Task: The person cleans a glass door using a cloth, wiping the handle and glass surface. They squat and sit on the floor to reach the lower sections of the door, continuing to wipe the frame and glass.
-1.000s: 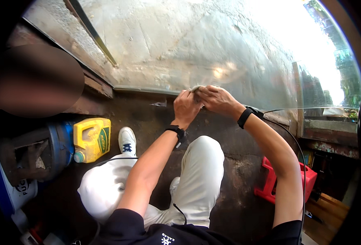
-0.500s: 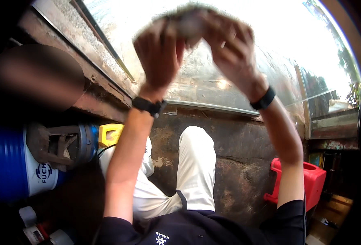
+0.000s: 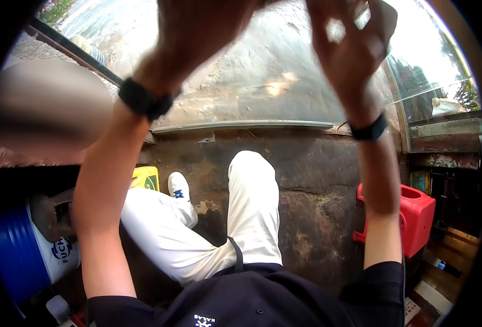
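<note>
Both hands are raised at the top of the head view, blurred by motion. My left hand is partly cut off by the upper edge, and its fingers do not show clearly. My right hand is bent, with bright gaps between its smeared fingers. Whether either hand holds anything is hidden by blur and the frame edge. A dark band circles my left wrist, another my right wrist. Behind the hands spreads a large, glossy, dusty window-like pane, with a pale metal strip along its lower edge.
A red plastic container stands by my right elbow. To the left are a blue and white drum and a yellow container. Below me lies a stained dark floor. Wooden pieces lie at the lower right.
My hands, close together around a blurred greyish thing before, have moved apart and higher. The left forearm has swung left. The view has shifted, bringing my white shoe into sight.
</note>
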`<action>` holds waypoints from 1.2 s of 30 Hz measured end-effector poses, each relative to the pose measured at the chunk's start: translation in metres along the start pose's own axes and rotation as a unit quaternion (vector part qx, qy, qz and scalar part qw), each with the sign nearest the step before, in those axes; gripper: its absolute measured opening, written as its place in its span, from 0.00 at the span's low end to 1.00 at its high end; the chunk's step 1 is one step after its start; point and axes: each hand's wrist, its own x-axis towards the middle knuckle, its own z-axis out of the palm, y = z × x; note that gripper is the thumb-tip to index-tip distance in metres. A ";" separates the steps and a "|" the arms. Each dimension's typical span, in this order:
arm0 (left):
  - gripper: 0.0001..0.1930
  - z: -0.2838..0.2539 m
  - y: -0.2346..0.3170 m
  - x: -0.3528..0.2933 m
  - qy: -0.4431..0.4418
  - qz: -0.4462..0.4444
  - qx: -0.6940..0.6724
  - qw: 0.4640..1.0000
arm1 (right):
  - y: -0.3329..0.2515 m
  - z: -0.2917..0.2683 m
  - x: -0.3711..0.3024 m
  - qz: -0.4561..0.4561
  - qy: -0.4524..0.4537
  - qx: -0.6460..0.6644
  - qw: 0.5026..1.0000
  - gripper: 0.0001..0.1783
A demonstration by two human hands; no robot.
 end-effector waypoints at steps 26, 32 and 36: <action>0.27 0.120 0.377 -0.219 -0.328 0.255 -0.220 0.883 | -0.107 -0.109 -0.402 0.518 -0.230 -0.175 0.806 0.14; 0.25 0.154 0.451 -0.173 -0.443 0.254 -0.369 0.777 | -0.080 -0.132 -0.421 0.635 -0.118 -0.202 0.736 0.17; 0.20 0.117 0.400 -0.213 -0.396 0.351 -0.193 0.826 | -0.145 -0.101 -0.403 0.785 -0.081 -0.060 0.611 0.15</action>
